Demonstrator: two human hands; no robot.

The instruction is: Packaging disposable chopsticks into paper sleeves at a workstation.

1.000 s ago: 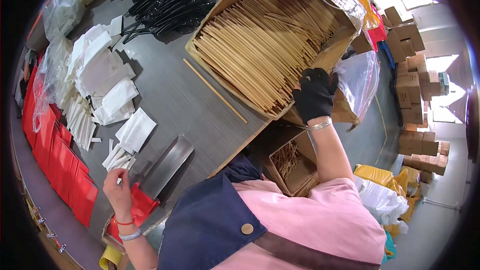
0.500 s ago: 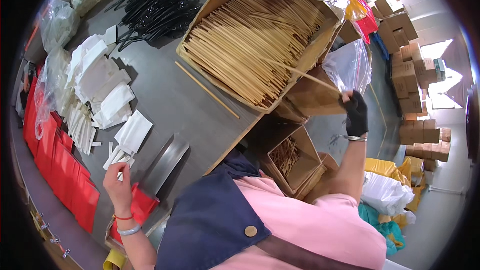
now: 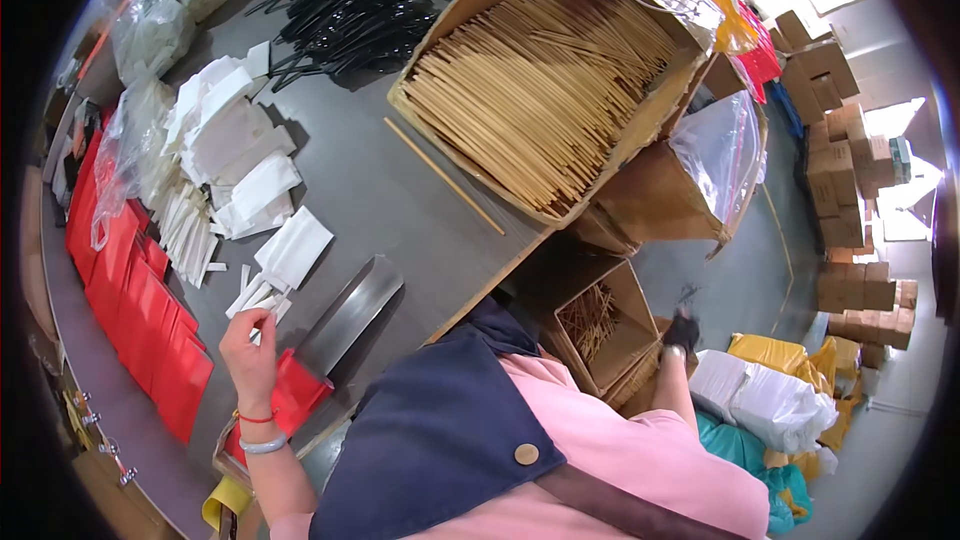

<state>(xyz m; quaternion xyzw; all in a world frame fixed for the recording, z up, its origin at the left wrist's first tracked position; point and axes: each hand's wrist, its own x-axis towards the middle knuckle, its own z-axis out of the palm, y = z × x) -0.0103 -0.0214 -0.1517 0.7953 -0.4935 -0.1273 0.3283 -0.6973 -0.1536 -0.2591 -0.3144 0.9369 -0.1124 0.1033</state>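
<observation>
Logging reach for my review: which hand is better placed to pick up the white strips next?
Likely the left hand: it's beside the white strips; the right hand is beyond the table's edge.

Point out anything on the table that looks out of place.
One wooden stick lies by itself on the gray table, beside the large cardboard box; it looks stray because similar sticks are piled together inside that box.

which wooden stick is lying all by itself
The lone wooden stick on the grey tabletop, just beside the big carton; the other sticks lie in bunches.
</observation>
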